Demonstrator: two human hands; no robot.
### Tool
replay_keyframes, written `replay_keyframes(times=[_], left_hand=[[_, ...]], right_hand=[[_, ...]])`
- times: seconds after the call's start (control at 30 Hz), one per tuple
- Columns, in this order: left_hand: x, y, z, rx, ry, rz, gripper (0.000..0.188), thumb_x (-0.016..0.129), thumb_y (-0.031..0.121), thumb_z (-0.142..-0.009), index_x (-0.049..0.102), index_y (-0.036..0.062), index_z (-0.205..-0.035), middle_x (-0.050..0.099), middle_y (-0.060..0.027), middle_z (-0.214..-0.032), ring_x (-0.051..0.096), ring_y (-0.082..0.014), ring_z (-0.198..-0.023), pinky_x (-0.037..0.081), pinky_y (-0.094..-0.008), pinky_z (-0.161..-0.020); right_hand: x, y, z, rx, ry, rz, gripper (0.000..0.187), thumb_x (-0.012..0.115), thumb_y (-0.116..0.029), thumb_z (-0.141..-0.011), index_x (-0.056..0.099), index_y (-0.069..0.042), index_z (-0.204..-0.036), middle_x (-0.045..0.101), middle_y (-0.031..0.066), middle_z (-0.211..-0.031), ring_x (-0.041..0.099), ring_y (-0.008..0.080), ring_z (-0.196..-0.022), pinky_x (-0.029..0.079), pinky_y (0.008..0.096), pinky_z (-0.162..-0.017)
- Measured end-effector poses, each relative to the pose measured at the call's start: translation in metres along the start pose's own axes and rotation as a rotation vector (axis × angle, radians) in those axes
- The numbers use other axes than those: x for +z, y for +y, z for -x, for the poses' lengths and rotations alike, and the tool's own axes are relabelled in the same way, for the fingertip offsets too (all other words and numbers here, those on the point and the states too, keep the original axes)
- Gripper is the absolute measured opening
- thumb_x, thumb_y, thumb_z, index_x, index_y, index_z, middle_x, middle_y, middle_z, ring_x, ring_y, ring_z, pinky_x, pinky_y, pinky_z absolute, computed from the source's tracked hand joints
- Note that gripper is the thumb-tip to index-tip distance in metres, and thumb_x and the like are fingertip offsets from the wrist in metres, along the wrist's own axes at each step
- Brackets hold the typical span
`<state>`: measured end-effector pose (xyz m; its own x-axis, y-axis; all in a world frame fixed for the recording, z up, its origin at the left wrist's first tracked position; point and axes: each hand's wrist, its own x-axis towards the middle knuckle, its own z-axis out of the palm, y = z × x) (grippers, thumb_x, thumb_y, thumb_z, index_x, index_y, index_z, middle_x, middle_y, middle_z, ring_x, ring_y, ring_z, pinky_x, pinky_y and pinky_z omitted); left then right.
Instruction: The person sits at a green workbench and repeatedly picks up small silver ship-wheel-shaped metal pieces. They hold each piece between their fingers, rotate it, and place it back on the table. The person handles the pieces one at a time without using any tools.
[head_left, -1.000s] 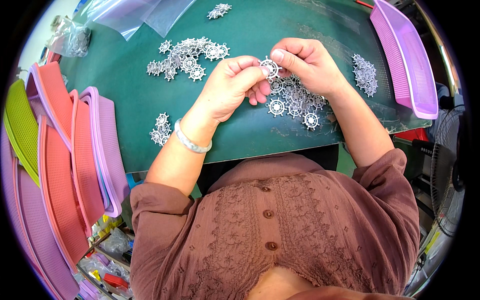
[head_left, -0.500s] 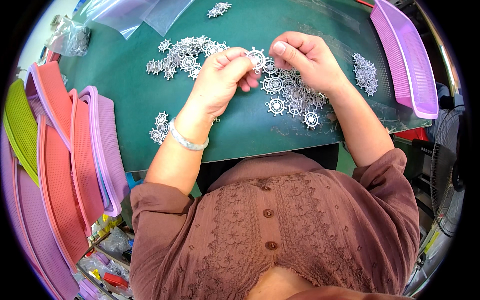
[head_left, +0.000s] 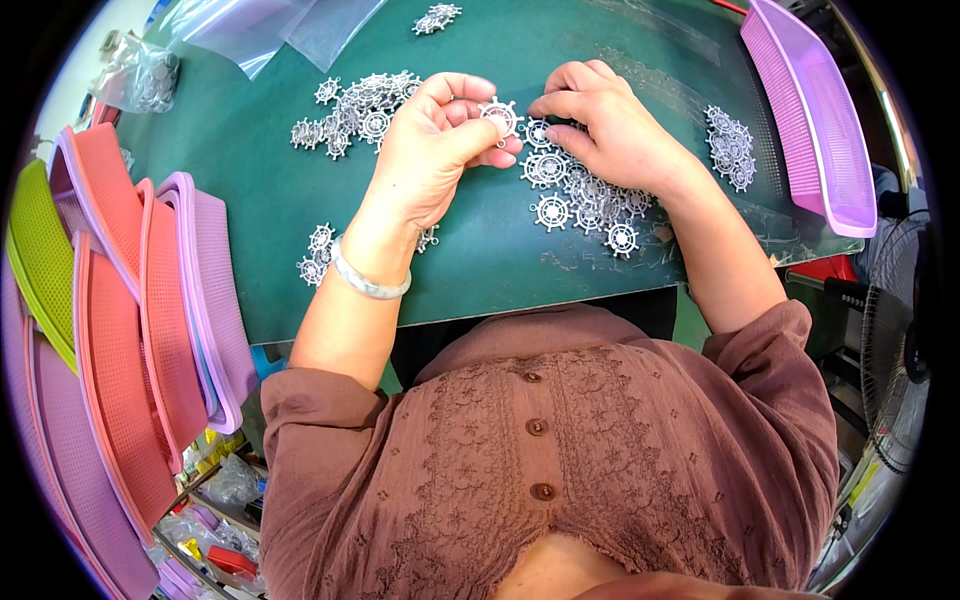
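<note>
My left hand [head_left: 435, 145] pinches a silver ship's-wheel charm [head_left: 499, 119] between thumb and fingers, above the table. My right hand [head_left: 615, 135] is lowered over the upper end of a pile of the same charms [head_left: 590, 195]. Its thumb and index finger are apart, at the edge of one charm [head_left: 537, 132]; whether they touch it I cannot tell. The palm covers part of that pile. Beyond my left hand lies another heap of charms [head_left: 365, 105], partly hidden behind the fingers.
Smaller charm clusters lie on the green table [head_left: 480, 260]: beside my left wrist [head_left: 316, 255], at the far edge [head_left: 437, 18] and at right [head_left: 730, 148]. A purple basket [head_left: 800, 120] stands at right. Stacked baskets [head_left: 120, 360] crowd the left, with clear plastic bags [head_left: 270, 35] behind.
My right hand has come down to the charm pile, its thumb and index finger parting. My left hand has shifted slightly left with its charm, its fingers more raised.
</note>
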<state>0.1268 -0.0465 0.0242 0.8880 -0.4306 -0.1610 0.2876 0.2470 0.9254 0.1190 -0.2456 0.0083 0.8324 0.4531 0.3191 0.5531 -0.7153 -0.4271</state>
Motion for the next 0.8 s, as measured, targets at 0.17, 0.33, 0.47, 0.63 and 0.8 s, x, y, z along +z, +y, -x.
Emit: replay_keyframes(times=[0.17, 0.33, 0.47, 0.63, 0.8], left_hand=[[-0.004, -0.003, -0.001, -0.05, 0.009, -0.007, 0.014, 0.052, 0.003, -0.08, 0.053, -0.0003, -0.094, 0.058, -0.0057, -0.081, 0.057, -0.0134, -0.068, 0.046, -0.0217, -0.06], [-0.002, -0.004, -0.002, -0.092, -0.005, -0.037, 0.016, 0.053, 0.007, -0.082, 0.054, 0.0007, -0.097, 0.058, -0.0052, -0.081, 0.055, -0.0114, -0.066, 0.044, -0.0206, -0.057], [0.004, -0.005, 0.0, -0.148, -0.046, -0.117, 0.015, 0.056, 0.012, -0.082, 0.056, 0.002, -0.093, 0.058, -0.0045, -0.078, 0.054, -0.0098, -0.064, 0.042, -0.0194, -0.052], [0.006, -0.008, 0.0, -0.149, -0.078, -0.117, 0.013, 0.057, 0.014, -0.082, 0.058, 0.0029, -0.088, 0.059, -0.0032, -0.074, 0.054, -0.0085, -0.061, 0.041, -0.0185, -0.049], [0.005, -0.008, 0.001, -0.152, -0.073, -0.11, 0.012, 0.058, 0.014, -0.082, 0.058, 0.0032, -0.087, 0.059, -0.0031, -0.073, 0.054, -0.0085, -0.06, 0.041, -0.0184, -0.049]], right_hand=[[0.002, 0.008, -0.001, 0.094, 0.011, -0.179, 0.015, 0.062, -0.012, -0.072, 0.062, -0.005, -0.085, 0.056, 0.0068, -0.081, 0.052, 0.0227, -0.08, 0.041, 0.0335, -0.073], [-0.007, 0.0, -0.004, 0.447, 0.005, -0.751, 0.016, 0.063, -0.013, -0.075, 0.061, 0.001, -0.082, 0.058, 0.0039, -0.072, 0.051, 0.009, -0.066, 0.041, 0.0222, -0.06], [-0.01, -0.004, -0.005, 0.52, 0.007, -0.949, 0.019, 0.062, -0.014, -0.076, 0.061, 0.003, -0.085, 0.058, 0.0021, -0.073, 0.049, 0.0063, -0.067, 0.04, 0.0204, -0.061], [-0.008, -0.007, -0.005, 0.52, 0.045, -1.031, 0.019, 0.062, -0.015, -0.077, 0.062, 0.003, -0.085, 0.058, 0.0021, -0.074, 0.049, 0.0066, -0.067, 0.04, 0.0202, -0.061], [-0.009, -0.008, -0.004, 0.52, 0.053, -1.016, 0.019, 0.063, -0.015, -0.076, 0.062, 0.002, -0.085, 0.058, 0.0022, -0.074, 0.049, 0.0066, -0.067, 0.04, 0.02, -0.061]])
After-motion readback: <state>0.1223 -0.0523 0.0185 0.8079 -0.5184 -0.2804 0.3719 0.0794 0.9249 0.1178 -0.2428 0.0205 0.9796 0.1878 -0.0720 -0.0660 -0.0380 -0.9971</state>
